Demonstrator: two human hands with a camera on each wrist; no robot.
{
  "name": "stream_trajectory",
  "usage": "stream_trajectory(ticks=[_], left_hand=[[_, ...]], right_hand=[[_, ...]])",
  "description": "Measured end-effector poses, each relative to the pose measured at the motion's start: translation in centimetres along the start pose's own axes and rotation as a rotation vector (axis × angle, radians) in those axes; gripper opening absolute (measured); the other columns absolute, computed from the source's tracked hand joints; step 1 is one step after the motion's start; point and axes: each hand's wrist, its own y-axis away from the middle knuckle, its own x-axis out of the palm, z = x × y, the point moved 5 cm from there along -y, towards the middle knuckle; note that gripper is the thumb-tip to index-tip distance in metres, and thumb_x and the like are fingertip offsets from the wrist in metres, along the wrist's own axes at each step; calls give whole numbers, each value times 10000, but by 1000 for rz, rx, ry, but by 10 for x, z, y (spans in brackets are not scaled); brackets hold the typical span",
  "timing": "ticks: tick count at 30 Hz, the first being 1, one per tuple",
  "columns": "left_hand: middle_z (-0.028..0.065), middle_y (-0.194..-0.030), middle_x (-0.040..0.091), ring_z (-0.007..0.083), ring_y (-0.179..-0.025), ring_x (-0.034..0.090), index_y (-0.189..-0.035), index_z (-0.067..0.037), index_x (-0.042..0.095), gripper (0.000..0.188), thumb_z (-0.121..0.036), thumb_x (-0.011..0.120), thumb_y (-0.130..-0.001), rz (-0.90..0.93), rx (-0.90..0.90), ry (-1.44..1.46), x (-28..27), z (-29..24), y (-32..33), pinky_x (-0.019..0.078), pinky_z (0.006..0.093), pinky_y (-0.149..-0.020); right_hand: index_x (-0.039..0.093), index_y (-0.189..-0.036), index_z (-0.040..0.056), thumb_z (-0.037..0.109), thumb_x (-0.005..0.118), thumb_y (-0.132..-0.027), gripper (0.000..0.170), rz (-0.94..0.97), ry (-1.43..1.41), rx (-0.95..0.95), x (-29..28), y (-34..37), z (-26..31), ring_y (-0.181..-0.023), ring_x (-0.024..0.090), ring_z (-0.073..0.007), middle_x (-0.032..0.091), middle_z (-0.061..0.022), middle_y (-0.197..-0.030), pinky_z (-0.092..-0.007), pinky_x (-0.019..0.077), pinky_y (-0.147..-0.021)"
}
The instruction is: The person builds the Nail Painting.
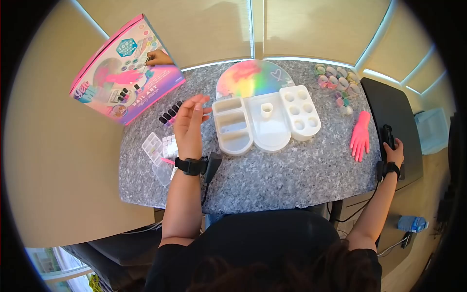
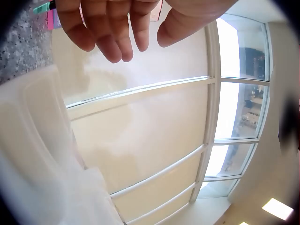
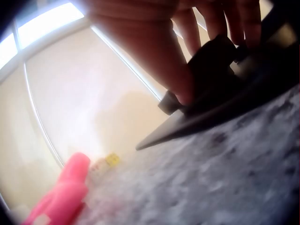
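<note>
My left hand [image 1: 190, 125] is raised beside the white tray with three compartments [image 1: 233, 125], its fingers loosely bent and holding nothing; in the left wrist view the fingers [image 2: 108, 44] hang apart. At the right, my right hand [image 1: 396, 152] grips a small black object [image 1: 387, 136] on the black case. The right wrist view shows the thumb and fingers of that hand [image 3: 187, 51] around the dark object [image 3: 211, 65]. A pink model hand [image 1: 360, 136] lies on the speckled table [image 1: 292, 180], left of the black case [image 1: 391, 109].
A boxed nail art set [image 1: 127, 70] stands at the back left, near dark-capped bottles [image 1: 170, 113] and clear cases [image 1: 152, 147]. A rainbow board [image 1: 255, 78] lies behind the white six-hole tray [image 1: 300, 112]. Small colourful pots [image 1: 338, 80] sit back right; a bottle [image 1: 412, 224] is lower right.
</note>
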Motion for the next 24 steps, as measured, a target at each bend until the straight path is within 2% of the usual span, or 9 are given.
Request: stream_trajectory(ticks=[2, 4, 6, 7, 9, 15, 19, 21, 24], left_hand=[[106, -1367, 727, 125, -1065, 691, -1405, -65, 648, 366, -296, 614, -1122, -4, 1, -8, 0, 4, -2, 539, 299, -940], [75, -1302, 750, 102, -1008, 687, -1337, -53, 672, 277, -215, 605, -1123, -32, -36, 10, 0, 8, -2, 527, 271, -883], [71, -1287, 754, 98, -996, 683, -1332, -52, 673, 274, -214, 608, -1121, -46, -58, 14, -1, 12, -3, 525, 268, -876], [66, -1273, 757, 95, -985, 679, -1328, -50, 675, 271, -213, 611, -1120, -59, -81, 20, -1, 14, -3, 524, 264, -868], [66, -1261, 758, 94, -976, 677, -1325, -49, 675, 270, -212, 612, -1119, -50, -69, 17, 1, 16, -2, 522, 264, -864], [72, -1222, 759, 95, -944, 668, -1308, -38, 683, 257, -196, 615, -1116, -34, -59, -7, 4, 24, -1, 515, 265, -840], [77, -1208, 758, 98, -931, 661, -1300, -32, 685, 249, -183, 614, -1115, -21, -43, -14, 6, 25, -1, 509, 268, -830], [78, -1209, 757, 99, -933, 660, -1300, -32, 685, 246, -178, 612, -1116, -15, -39, -24, 7, 24, -1, 507, 267, -830], [78, -1209, 755, 100, -937, 656, -1301, -33, 684, 240, -169, 609, -1117, -5, -29, -36, 9, 23, 1, 504, 267, -832]], right_hand=[[639, -1442, 66, 295, 939, -836, 714, 13, 159, 6, -3, 1, 24, -1198, 702, -288, 698, -153, -1388, -404, 533, -1050], [640, -1443, 70, 276, 909, -881, 656, -359, 68, -313, -19, 6, 64, -1218, 689, -272, 698, -117, -1395, -427, 524, -1074], [634, -1420, 20, 119, 834, -959, 512, -290, -585, -337, -30, 35, 139, -1264, 674, -268, 693, -127, -1372, -398, 558, -1070], [634, -1420, 20, 119, 834, -959, 512, -293, -587, -335, -25, 44, 163, -1264, 674, -268, 693, -127, -1372, -398, 558, -1070], [650, -1362, 17, -17, 758, -991, 388, -156, -1229, -338, -13, 53, 201, -1238, 687, -241, 690, -129, -1346, -394, 572, -1098], [668, -1212, 36, -78, 765, -958, 294, 44, -1889, -313, 25, 64, 289, -1079, 738, -219, 739, -120, -1164, -510, 611, -1090], [660, -1211, 43, -63, 752, -976, 273, 221, -2081, -222, 51, 59, 325, -1048, 744, -205, 752, -79, -1055, -504, 620, -1069], [659, -1236, 57, -16, 765, -987, 280, 361, -2041, -90, 63, 64, 337, -1005, 744, -168, 754, -47, -1015, -419, 649, -967], [655, -1295, 102, -7, 731, -1014, 311, 471, -1786, 31, 94, 56, 320, -1007, 735, -187, 749, -72, -1079, -400, 627, -905]])
